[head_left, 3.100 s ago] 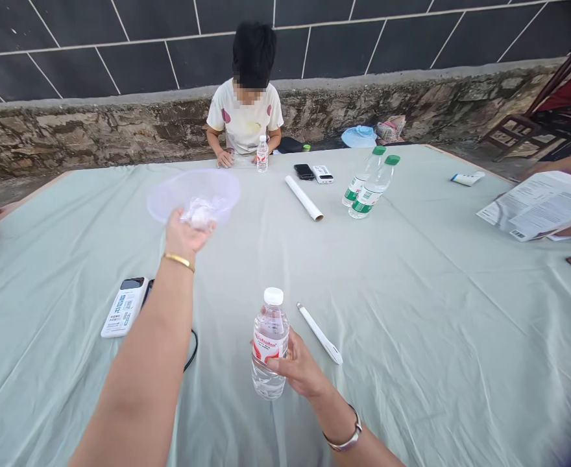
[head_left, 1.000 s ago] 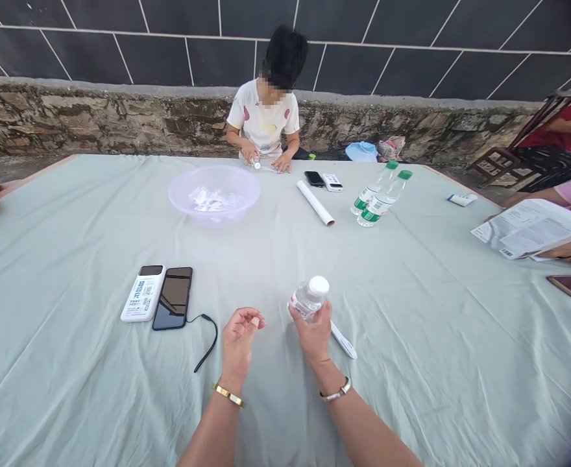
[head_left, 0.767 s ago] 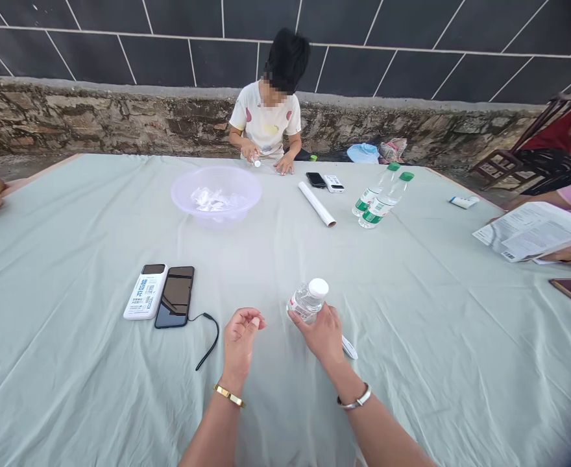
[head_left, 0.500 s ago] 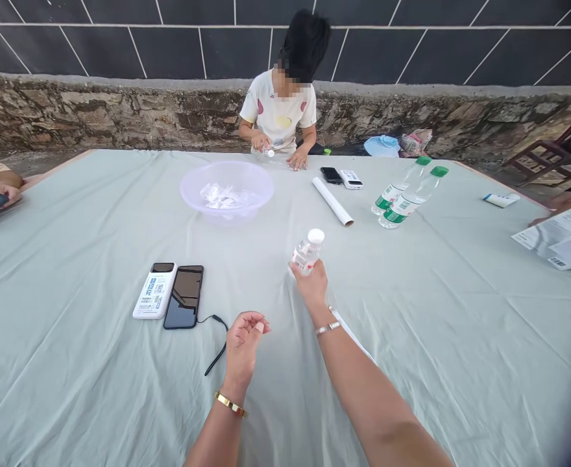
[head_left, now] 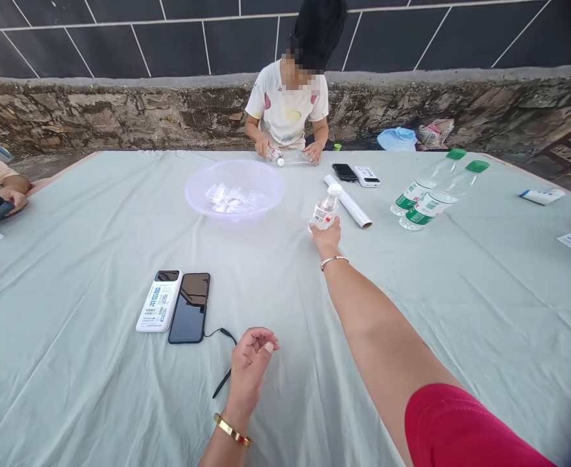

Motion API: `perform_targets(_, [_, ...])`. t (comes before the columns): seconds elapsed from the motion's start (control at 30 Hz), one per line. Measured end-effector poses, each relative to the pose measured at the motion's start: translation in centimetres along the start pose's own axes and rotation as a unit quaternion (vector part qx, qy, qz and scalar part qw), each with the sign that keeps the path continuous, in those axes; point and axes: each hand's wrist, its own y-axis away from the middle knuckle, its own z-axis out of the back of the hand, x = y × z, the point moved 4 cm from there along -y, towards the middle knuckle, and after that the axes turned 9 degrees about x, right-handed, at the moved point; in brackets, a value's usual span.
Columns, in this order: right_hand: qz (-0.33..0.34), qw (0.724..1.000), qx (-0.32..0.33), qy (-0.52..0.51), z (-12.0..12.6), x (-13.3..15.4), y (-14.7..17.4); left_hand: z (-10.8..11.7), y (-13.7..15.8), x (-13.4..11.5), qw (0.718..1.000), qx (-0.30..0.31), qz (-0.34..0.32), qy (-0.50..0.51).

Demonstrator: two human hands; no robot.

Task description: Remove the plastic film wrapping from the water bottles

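My right hand (head_left: 328,239) reaches far over the table and grips a small clear plastic bottle (head_left: 324,209) with a white cap and a red-marked label. The bottle is near upright, leaning a little to the right, just left of a white roll (head_left: 350,202). Lower down, my left hand (head_left: 252,364) hovers with loosely curled fingers, the thumb apart from the palm, and nothing visible in it. A dark phone (head_left: 190,307) with a black wrist strap (head_left: 222,381) is nearest to it, beside a white power bank (head_left: 159,302).
A pale purple basin (head_left: 198,194) holds crumpled white pieces. Two green-capped water bottles (head_left: 429,204) stand at the right. Opposite, a person (head_left: 288,110) handles a similar small bottle (head_left: 276,154). Another phone (head_left: 344,172) and power bank (head_left: 366,176) lie near that person.
My right hand has carried the small bottle forward, away from me, towards the white roll. My left hand keeps about the same pose. The person opposite has tilted their bottle.
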Motion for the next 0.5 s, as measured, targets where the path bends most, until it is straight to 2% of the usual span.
perform_targets(0.1, [-0.003,1.000,-0.007,-0.018,0.2,-1.1,3.4,-0.5,0.3,0.1,1.000,0.008,0.015,-0.011])
perform_targets(0.2, [0.027,0.999,0.020,-0.037,-1.1,-2.4,9.8,-1.5,0.8,0.9,0.999,0.002,0.026,-0.023])
perform_targets(0.23, [0.042,0.997,0.034,-0.047,-1.7,-2.9,12.3,-1.8,0.9,1.4,0.999,0.003,0.026,-0.033])
perform_targets(0.33, [0.150,0.981,0.102,-0.074,-3.1,-4.2,19.9,-2.4,0.9,3.0,0.993,-0.012,-0.006,-0.120])
perform_targets(0.4, [0.224,0.965,0.138,-0.010,-3.0,-5.1,23.9,-2.6,0.8,3.9,0.971,-0.039,-0.049,-0.233])
perform_targets(0.5, [0.265,0.943,0.170,0.111,-1.4,-6.7,26.9,-2.9,0.6,4.5,0.917,-0.039,-0.095,-0.384])
